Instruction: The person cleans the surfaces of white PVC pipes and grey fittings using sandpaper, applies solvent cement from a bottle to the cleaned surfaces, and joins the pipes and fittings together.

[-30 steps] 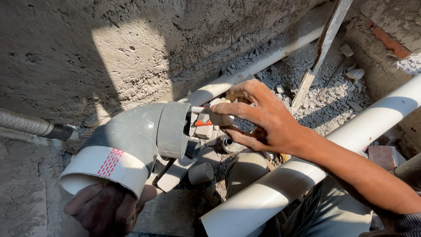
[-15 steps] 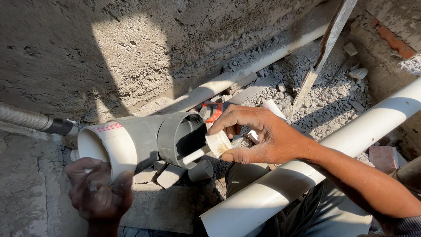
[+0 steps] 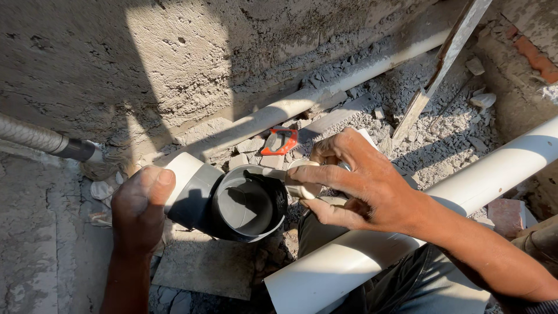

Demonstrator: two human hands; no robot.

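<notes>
Grey pipe fitting sits on a white pipe end low by the concrete wall, socket mouth facing the camera. Left hand wraps the pipe behind it, fingers closed over the top. Right hand pinches a small white brush handle at the socket rim, wrist over the large white pipe. Orange-red tool lies in rubble just behind.

No packages, labels, signs or screens.
</notes>
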